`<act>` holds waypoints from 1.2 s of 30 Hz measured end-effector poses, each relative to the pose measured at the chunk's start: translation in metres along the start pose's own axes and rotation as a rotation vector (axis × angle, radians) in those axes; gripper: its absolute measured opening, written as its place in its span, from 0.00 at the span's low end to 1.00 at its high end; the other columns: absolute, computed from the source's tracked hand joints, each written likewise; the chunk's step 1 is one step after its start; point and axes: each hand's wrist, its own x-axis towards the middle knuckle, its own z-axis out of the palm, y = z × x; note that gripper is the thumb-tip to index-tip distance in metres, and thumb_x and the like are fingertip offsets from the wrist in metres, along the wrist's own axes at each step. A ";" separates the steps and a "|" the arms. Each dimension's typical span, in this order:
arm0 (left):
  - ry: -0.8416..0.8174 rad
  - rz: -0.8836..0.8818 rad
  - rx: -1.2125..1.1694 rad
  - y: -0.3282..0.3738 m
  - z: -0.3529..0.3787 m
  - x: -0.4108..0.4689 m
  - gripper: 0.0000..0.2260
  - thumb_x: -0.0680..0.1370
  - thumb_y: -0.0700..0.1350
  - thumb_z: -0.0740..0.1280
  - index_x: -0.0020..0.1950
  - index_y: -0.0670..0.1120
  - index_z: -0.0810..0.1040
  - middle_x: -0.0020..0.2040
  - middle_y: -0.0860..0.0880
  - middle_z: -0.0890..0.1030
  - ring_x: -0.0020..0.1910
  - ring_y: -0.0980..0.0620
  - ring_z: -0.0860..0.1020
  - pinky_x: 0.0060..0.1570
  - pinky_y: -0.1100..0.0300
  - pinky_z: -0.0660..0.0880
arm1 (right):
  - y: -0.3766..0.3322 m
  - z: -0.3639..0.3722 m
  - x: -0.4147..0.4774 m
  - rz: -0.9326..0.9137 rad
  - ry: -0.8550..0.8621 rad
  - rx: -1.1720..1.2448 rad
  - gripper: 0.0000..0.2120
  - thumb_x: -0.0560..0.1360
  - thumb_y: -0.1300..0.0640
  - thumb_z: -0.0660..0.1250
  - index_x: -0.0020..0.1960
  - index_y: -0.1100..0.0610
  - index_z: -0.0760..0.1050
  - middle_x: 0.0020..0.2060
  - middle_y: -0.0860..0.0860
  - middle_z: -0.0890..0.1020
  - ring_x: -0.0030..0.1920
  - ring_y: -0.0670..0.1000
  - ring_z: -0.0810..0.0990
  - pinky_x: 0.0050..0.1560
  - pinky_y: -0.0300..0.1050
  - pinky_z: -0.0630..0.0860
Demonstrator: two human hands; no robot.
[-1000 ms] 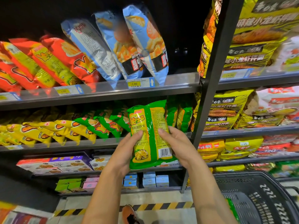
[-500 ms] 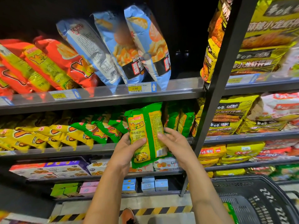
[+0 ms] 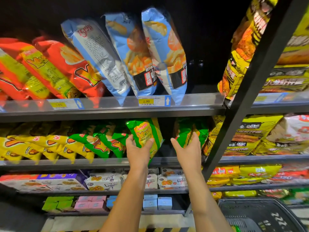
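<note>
The left hand (image 3: 138,153) is holding a snack packet (image 3: 147,136) above the middle shelf (image 3: 83,163). Just right of it, the right hand (image 3: 187,149) is gripping a neighbouring packet (image 3: 185,133). A basket (image 3: 260,213) is sitting near right, below.

Bare forearms (image 3: 203,195) (both) — bare hands (image 3: 138,152)
</note>
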 end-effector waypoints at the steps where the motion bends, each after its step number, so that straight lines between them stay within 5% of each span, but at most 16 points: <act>1: 0.006 0.008 -0.010 -0.002 0.005 0.004 0.41 0.75 0.39 0.79 0.82 0.48 0.61 0.81 0.46 0.67 0.75 0.49 0.71 0.72 0.47 0.73 | -0.001 0.003 0.003 0.003 0.014 -0.016 0.48 0.75 0.38 0.75 0.84 0.55 0.55 0.79 0.55 0.66 0.79 0.58 0.65 0.74 0.60 0.68; 5: 0.036 0.004 0.021 -0.011 0.022 0.017 0.34 0.74 0.40 0.81 0.72 0.54 0.66 0.66 0.50 0.79 0.57 0.53 0.80 0.65 0.50 0.77 | -0.005 0.012 0.011 0.028 0.063 -0.087 0.49 0.75 0.38 0.75 0.83 0.56 0.54 0.79 0.57 0.67 0.78 0.59 0.67 0.71 0.59 0.71; 10: 0.081 -0.004 0.116 -0.026 0.036 0.031 0.34 0.74 0.42 0.81 0.75 0.47 0.67 0.50 0.57 0.77 0.58 0.49 0.78 0.60 0.56 0.72 | -0.001 0.024 0.018 0.075 0.103 -0.135 0.46 0.74 0.37 0.75 0.81 0.57 0.57 0.75 0.58 0.71 0.74 0.60 0.71 0.66 0.59 0.74; 13: 0.087 -0.022 0.172 -0.043 0.041 0.041 0.35 0.72 0.45 0.82 0.73 0.50 0.67 0.57 0.47 0.82 0.59 0.43 0.82 0.62 0.48 0.78 | 0.002 0.032 0.020 0.116 0.118 -0.124 0.46 0.74 0.38 0.75 0.81 0.57 0.58 0.74 0.58 0.72 0.73 0.61 0.73 0.65 0.58 0.75; 18: 0.147 -0.008 0.280 -0.064 0.045 0.053 0.37 0.69 0.51 0.84 0.71 0.53 0.66 0.63 0.46 0.82 0.62 0.43 0.81 0.62 0.43 0.79 | 0.005 0.043 0.025 0.145 0.147 -0.158 0.43 0.75 0.38 0.75 0.79 0.58 0.61 0.71 0.59 0.74 0.70 0.63 0.75 0.62 0.60 0.75; 25: 0.197 0.002 0.313 -0.069 0.041 0.055 0.36 0.70 0.45 0.84 0.72 0.43 0.70 0.67 0.42 0.77 0.66 0.39 0.77 0.65 0.44 0.75 | 0.012 0.048 0.027 0.117 0.186 -0.187 0.29 0.80 0.42 0.71 0.73 0.57 0.68 0.64 0.57 0.80 0.63 0.62 0.80 0.57 0.59 0.77; 36: 0.148 -0.018 0.394 -0.067 0.031 0.048 0.30 0.72 0.47 0.82 0.66 0.43 0.69 0.60 0.45 0.76 0.59 0.41 0.78 0.57 0.48 0.76 | 0.016 0.042 0.013 0.064 0.205 -0.047 0.26 0.82 0.46 0.69 0.75 0.57 0.70 0.62 0.55 0.82 0.64 0.58 0.80 0.54 0.49 0.72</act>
